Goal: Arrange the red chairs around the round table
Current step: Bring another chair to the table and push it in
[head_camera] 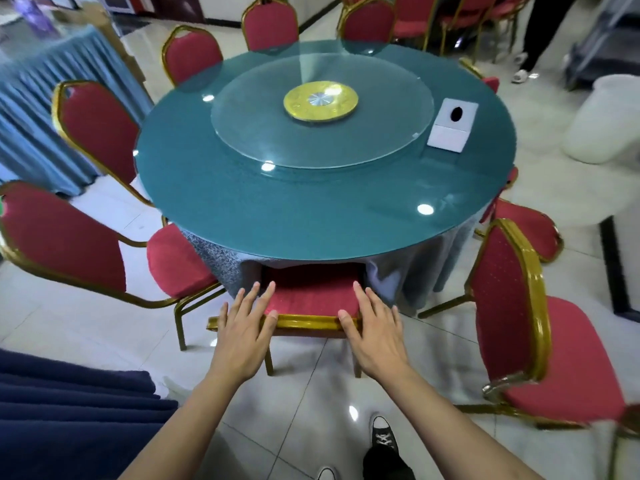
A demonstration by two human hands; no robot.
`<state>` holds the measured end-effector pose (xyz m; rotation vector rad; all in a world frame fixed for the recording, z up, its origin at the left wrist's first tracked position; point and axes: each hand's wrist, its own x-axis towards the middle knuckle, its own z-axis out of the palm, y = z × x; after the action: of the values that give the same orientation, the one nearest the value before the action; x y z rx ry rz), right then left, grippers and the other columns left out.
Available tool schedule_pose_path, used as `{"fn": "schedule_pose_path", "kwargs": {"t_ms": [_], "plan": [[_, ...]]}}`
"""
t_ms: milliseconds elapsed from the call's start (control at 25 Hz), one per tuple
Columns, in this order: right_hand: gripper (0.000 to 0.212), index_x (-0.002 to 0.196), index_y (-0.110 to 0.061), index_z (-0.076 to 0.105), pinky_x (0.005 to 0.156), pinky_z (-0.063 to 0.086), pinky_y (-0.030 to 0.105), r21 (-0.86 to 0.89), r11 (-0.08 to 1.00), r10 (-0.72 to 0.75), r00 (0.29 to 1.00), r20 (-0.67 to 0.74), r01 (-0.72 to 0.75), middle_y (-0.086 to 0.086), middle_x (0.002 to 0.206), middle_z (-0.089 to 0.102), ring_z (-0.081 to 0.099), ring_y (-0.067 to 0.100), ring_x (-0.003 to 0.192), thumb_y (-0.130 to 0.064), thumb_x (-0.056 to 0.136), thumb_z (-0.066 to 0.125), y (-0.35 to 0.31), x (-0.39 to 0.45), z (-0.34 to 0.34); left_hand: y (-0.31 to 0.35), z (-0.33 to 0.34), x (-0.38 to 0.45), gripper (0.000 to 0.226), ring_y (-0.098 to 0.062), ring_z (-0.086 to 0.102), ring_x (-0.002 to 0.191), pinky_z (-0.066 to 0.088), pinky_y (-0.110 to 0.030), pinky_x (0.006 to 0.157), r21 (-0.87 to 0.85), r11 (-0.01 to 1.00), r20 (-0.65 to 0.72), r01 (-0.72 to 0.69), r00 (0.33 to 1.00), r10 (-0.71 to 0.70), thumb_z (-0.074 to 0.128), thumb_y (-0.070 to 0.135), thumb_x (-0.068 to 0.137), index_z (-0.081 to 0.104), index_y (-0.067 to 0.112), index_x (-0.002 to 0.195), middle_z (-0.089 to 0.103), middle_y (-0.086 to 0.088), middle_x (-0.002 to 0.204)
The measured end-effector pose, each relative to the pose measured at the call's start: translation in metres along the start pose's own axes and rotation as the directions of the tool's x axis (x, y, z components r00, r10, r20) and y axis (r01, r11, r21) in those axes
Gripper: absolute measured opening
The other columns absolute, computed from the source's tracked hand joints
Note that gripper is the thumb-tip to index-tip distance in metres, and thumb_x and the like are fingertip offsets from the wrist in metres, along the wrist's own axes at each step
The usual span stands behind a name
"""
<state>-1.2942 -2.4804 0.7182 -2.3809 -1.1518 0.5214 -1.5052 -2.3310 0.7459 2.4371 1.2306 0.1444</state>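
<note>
Both hands flat on chair back, near side of table.
Left hand and right hand: fingers straight, spread, on the gold top rail of the red chair; its seat is tucked under the round table.

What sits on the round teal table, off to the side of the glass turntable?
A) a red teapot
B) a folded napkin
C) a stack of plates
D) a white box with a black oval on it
D: a white box with a black oval on it rests on the round teal table, beside the glass turntable.

bare forearms, black trousers, black-and-white lace-up sneakers
</note>
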Motion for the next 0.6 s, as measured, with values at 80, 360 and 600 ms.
{"fn": "schedule_pose_path", "kwargs": {"t_ms": [80,360,600], "plan": [[0.076,0.161,-0.043,0.005,0.127,0.006,0.049,0.003,1.0,0.03,0.997,-0.074,-0.03,-0.003,0.168,0.022,0.024,0.024,0.153,-0.08,0.094,0.006,0.0,-0.008,-0.012,0.014,-0.01,0.005,0.062,-0.012,0.001,0.154,0.001,-0.044,0.125,0.001,0.996,-0.02,-0.088,0.996,0.088,0.002,0.064,0.095,0.011,0.05,0.154,0.013,0.012,0.166],[0.071,0.159,-0.048,0.001,0.128,0.003,0.045,0.028,0.991,0.134,0.955,-0.266,-0.131,-0.004,0.169,0.018,0.02,0.02,0.154,-0.078,0.095,0.008,0.025,-0.038,-0.066,0.084,-0.021,0.033,0.063,-0.014,0.006,0.154,0.004,-0.042,0.125,0.038,0.95,-0.001,-0.309,0.951,0.309,0.001,0.063,0.095,0.014,0.047,0.155,0.019,0.009,0.165],[0.069,0.16,-0.046,0.001,0.127,0.004,0.046,0.056,0.968,0.247,0.888,-0.388,-0.245,-0.001,0.169,0.018,0.019,0.02,0.155,-0.074,0.098,0.015,0.08,-0.059,-0.119,0.175,-0.002,0.051,0.064,-0.016,0.007,0.154,0.005,-0.043,0.124,0.006,0.873,0.065,-0.487,0.872,0.486,0.002,0.061,0.095,0.013,0.045,0.156,0.018,0.009,0.165]]}}
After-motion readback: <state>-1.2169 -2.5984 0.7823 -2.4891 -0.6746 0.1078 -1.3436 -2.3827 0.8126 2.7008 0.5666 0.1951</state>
